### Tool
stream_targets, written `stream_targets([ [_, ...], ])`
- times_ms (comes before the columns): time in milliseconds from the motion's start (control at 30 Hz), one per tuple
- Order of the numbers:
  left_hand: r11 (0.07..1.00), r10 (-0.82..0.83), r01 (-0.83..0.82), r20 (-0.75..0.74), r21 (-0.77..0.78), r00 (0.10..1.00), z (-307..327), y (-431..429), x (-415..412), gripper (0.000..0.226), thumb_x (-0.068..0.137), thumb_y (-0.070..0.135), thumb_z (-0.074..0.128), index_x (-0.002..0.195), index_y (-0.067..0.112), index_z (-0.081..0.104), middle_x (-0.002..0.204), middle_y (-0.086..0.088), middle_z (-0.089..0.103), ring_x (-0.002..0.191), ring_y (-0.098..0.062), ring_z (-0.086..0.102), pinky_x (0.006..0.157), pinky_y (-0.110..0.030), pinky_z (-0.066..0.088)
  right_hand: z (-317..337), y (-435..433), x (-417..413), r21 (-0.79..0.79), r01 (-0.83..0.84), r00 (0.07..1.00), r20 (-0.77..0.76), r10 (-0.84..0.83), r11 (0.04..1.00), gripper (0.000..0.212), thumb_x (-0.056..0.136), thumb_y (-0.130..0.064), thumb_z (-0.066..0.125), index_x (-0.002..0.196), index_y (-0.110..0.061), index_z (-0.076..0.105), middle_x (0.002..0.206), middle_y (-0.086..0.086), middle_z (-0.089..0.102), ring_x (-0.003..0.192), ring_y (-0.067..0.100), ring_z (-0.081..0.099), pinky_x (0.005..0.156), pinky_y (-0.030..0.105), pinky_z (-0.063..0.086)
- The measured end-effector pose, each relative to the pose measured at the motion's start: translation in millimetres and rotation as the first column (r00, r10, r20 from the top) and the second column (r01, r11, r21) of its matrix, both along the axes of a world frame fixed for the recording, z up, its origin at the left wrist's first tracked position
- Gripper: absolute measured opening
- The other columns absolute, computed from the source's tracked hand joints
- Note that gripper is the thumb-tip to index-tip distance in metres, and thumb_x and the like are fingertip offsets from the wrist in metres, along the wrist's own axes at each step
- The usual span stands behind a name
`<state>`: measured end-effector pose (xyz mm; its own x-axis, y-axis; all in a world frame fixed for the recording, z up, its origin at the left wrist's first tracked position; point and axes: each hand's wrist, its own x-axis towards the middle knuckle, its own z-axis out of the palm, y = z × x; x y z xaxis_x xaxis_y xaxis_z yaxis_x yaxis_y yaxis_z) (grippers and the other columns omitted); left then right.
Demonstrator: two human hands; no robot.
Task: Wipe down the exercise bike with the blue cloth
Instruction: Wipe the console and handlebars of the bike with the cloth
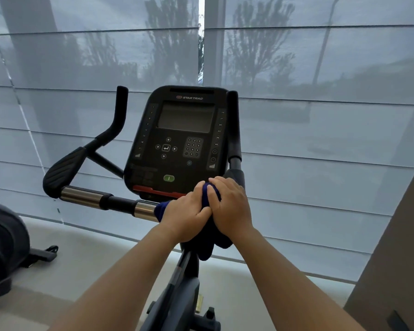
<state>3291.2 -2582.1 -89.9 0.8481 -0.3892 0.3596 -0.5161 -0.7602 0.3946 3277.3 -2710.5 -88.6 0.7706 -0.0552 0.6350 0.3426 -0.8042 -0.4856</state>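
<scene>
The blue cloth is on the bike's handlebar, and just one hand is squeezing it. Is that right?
Not one hand: both. The head view shows the left hand and the right hand gripping the dark blue cloth together on the black-and-chrome handlebar of the exercise bike.

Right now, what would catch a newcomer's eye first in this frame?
The left hand and right hand grip the blue cloth together on the handlebar, lower centre. Just above them stands the black Star Trac console, its green button standing out, before grey window blinds.
</scene>
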Motion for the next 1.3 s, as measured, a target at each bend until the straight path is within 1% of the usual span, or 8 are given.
stream_targets([
  [200, 1.000, -0.012, 0.015, 0.128, -0.021, 0.992, -22.2, 5.1, -30.8, 0.072, 0.080, 0.039, 0.035, 0.146, 0.025, 0.010, 0.137, 0.001, 0.041, 0.123, -0.015, 0.038, 0.107, -0.037, 0.027, -15.3, 2.0, -45.5, -0.109, 0.083, 0.996, 0.045, -0.078, 0.991, 0.040, 0.094, -0.042, 0.039, 0.126, -0.019, 0.050, 0.126, -0.002, 0.055, 0.112, 0.017, 0.047, 0.090, 0.031, 0.034],
  [367, 0.991, -0.082, 0.065, -0.157, -0.113, 0.984, -19.3, 29.4, -37.5, 0.100, 0.073, 0.033, 0.062, 0.146, 0.028, -0.006, 0.155, 0.002, 0.007, 0.142, -0.018, 0.006, 0.113, -0.036, 0.011, -19.8, -2.9, -74.6, -0.326, 0.132, 0.986, -0.058, -0.159, 0.936, 0.058, 0.089, -0.051, 0.039, 0.139, -0.024, 0.028, 0.145, -0.004, 0.031, 0.128, 0.019, 0.027, 0.096, 0.041, 0.023],
  [533, 0.983, 0.050, -0.045, -0.020, 0.177, 0.999, -19.8, 21.6, -22.4, 0.120, 0.059, 0.063, 0.072, 0.145, 0.018, 0.003, 0.152, -0.001, 0.017, 0.141, -0.020, 0.010, 0.116, -0.043, 0.006, 2.8, -7.5, -52.5, -0.528, -0.187, 0.961, -0.274, 0.042, 0.828, 0.088, 0.082, -0.033, 0.060, 0.146, -0.016, 0.003, 0.156, 0.000, 0.002, 0.142, 0.019, -0.005, 0.113, 0.047, 0.000],
  [700, 0.985, 0.079, -0.099, 0.139, 0.140, 0.987, -16.8, 16.4, -5.4, 0.098, 0.049, 0.062, 0.078, 0.129, 0.022, 0.038, 0.120, 0.005, 0.057, 0.110, -0.017, 0.054, 0.102, -0.038, 0.037, -8.8, -2.1, -38.6, -0.493, -0.151, 0.975, -0.217, 0.046, 0.857, 0.099, 0.076, -0.025, 0.072, 0.146, -0.020, 0.003, 0.154, -0.001, 0.008, 0.142, 0.021, 0.002, 0.115, 0.044, 0.004],
  [800, 0.979, 0.114, -0.143, 0.188, 0.147, 0.975, -17.1, 12.3, 1.1, 0.070, 0.057, 0.054, 0.078, 0.112, 0.023, 0.047, 0.099, 0.008, 0.062, 0.089, -0.014, 0.061, 0.086, -0.033, 0.048, -22.9, 1.2, -38.7, -0.468, -0.065, 0.996, -0.080, 0.031, 0.882, 0.090, 0.077, -0.015, 0.069, 0.145, -0.019, 0.011, 0.153, 0.001, 0.017, 0.141, 0.022, 0.011, 0.116, 0.039, 0.007],
  [933, 0.968, 0.175, -0.229, 0.385, 0.099, 0.906, -29.8, 7.5, 3.9, 0.023, 0.079, 0.029, 0.064, 0.095, 0.021, 0.049, 0.087, 0.004, 0.064, 0.077, -0.014, 0.060, 0.078, -0.026, 0.045, -34.5, 10.0, -43.7, -0.304, 0.010, 0.997, 0.080, 0.016, 0.953, 0.072, 0.071, -0.002, 0.072, 0.135, -0.009, 0.042, 0.140, 0.010, 0.045, 0.131, 0.029, 0.037, 0.113, 0.043, 0.022],
  [1133, 0.989, 0.113, -0.140, 0.401, 0.039, 0.909, -36.9, 16.2, 1.7, 0.032, 0.078, 0.025, 0.066, 0.105, 0.018, 0.049, 0.093, 0.002, 0.061, 0.083, -0.016, 0.058, 0.083, -0.029, 0.043, -36.4, 22.6, -42.0, -0.280, 0.096, 0.992, 0.103, -0.069, 0.955, 0.067, 0.067, -0.003, 0.073, 0.129, -0.007, 0.049, 0.133, 0.012, 0.052, 0.125, 0.031, 0.045, 0.109, 0.046, 0.029],
  [1300, 0.996, -0.040, 0.010, 0.340, 0.089, 0.940, -42.0, 55.0, 2.3, 0.066, 0.074, 0.031, 0.072, 0.130, 0.018, 0.038, 0.126, 0.000, 0.053, 0.117, -0.018, 0.049, 0.105, -0.032, 0.031, -41.0, 50.0, -44.3, -0.262, 0.219, 0.974, 0.112, -0.195, 0.940, 0.071, 0.062, -0.002, 0.077, 0.127, -0.007, 0.051, 0.130, 0.012, 0.054, 0.122, 0.033, 0.048, 0.106, 0.050, 0.031],
])
